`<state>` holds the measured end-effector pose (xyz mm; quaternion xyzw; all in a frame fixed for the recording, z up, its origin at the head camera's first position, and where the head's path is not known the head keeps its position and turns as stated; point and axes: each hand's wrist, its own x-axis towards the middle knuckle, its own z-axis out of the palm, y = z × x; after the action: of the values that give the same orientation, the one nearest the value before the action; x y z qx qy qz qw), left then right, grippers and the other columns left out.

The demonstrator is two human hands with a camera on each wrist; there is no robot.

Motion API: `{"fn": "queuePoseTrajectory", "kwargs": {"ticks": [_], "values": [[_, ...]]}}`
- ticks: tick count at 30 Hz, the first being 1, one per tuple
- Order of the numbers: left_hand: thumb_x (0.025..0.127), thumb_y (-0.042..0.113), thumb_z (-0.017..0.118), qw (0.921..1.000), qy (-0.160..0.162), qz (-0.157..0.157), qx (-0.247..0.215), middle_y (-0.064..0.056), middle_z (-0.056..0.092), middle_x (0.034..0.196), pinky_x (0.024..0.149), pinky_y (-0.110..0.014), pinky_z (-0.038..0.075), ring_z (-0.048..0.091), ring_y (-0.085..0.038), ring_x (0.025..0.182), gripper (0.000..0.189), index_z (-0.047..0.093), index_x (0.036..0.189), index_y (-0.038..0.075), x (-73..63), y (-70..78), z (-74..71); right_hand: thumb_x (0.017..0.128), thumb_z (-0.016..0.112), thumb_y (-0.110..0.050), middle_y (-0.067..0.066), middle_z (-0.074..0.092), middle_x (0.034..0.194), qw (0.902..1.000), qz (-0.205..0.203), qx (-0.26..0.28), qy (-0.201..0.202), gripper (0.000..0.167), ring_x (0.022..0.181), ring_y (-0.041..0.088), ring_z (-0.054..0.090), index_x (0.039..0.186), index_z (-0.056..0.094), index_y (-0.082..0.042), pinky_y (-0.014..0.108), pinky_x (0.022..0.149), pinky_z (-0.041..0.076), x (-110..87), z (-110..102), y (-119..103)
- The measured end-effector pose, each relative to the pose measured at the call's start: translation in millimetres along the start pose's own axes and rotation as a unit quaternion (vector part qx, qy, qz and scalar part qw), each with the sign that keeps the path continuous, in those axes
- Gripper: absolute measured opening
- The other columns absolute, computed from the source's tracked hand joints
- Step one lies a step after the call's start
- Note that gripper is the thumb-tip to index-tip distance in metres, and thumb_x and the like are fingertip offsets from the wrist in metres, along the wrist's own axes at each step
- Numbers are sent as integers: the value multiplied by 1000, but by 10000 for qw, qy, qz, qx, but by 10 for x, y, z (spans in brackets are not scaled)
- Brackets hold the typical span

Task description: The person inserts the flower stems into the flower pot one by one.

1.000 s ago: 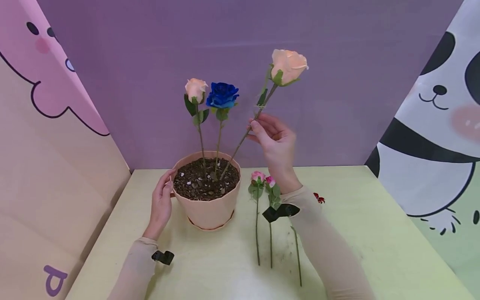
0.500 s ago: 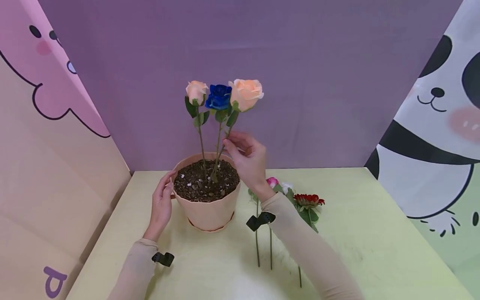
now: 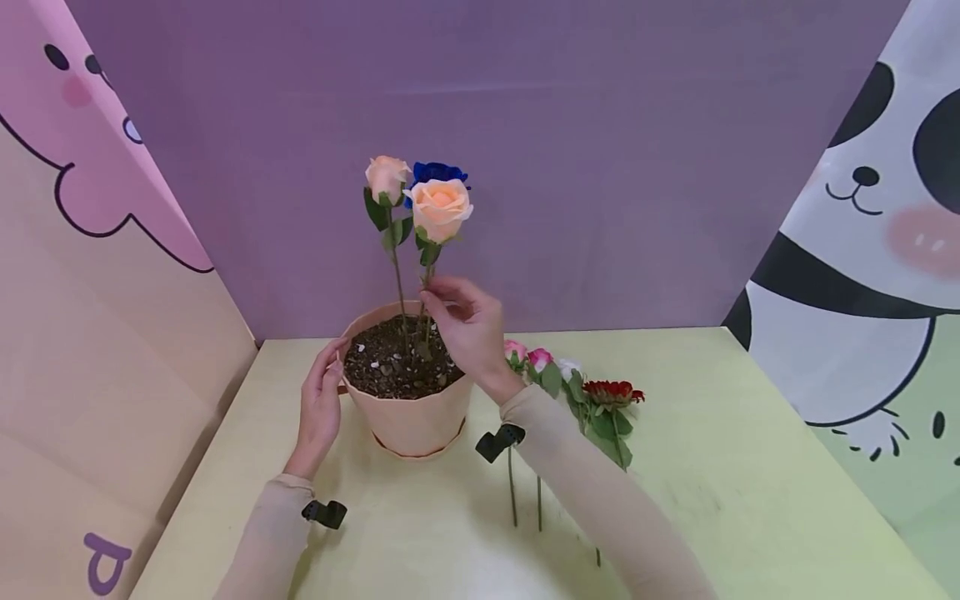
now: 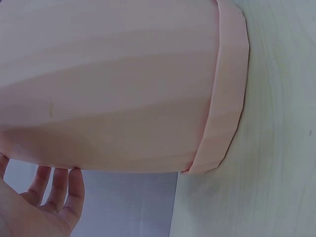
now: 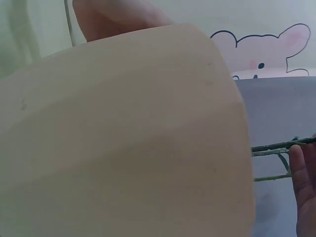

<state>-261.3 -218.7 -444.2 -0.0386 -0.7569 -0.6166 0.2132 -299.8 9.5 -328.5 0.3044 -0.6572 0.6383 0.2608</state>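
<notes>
My right hand (image 3: 471,333) pinches the stem of a large peach rose (image 3: 440,210) between thumb and fingers. The stem's lower end is hidden behind the hand over the pot. A blue rose (image 3: 438,172) stands partly hidden behind that bloom, and a smaller peach rose (image 3: 387,177) stands to its left, both rooted in dark soil (image 3: 386,367). My left hand (image 3: 321,408) rests its extended fingers against the left side of the pink flowerpot (image 3: 412,425); in the left wrist view its fingertips (image 4: 75,175) touch the wall. The right wrist view shows thumb and fingers at green stems (image 5: 271,146).
Right of the pot, several artificial flowers lie on the table (image 3: 750,467): pink blooms (image 3: 540,358), a white one (image 3: 568,367) and a dark red one (image 3: 613,392). My right forearm crosses over their stems. A purple panel (image 3: 637,208) rises behind the table.
My right hand has moved left and down with the large peach rose, bringing it more upright and in front of the blue rose. The left hand stays at the pot.
</notes>
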Motion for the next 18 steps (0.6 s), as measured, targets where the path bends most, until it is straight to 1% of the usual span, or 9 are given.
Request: {"fn": "queuePoseTrajectory", "kwargs": {"ticks": [5,9,14,18], "values": [[114,17,33,10000,-30,-10,-2,-14,45,166,89,-16,48,44,-31,146,48,48,158,8,6,1,-18,99,73,-4,21,80,107,9992,81,-347,-154,18,95,35,77,114,76,5,24,78,61,20,92,42],[114,18,33,10000,-51,-41,13,-14,45,166,90,-15,48,43,-32,149,48,48,159,8,8,-2,-24,100,73,-9,17,81,106,9969,205,-703,-297,18,93,29,77,114,78,2,24,75,60,48,161,80],[114,18,33,9999,-65,-91,26,-14,46,165,89,-16,48,44,-29,144,48,47,159,10,6,3,-19,102,71,-11,16,81,102,9921,382,-1077,-517,18,87,26,75,112,79,2,19,73,56,57,217,140],[114,18,33,9999,-51,-103,35,-13,47,164,89,-17,48,45,-24,140,48,48,159,10,9,-6,-25,102,69,-11,17,81,99,9899,354,-1253,-553,17,83,25,75,110,78,2,19,72,55,37,253,207]]}}
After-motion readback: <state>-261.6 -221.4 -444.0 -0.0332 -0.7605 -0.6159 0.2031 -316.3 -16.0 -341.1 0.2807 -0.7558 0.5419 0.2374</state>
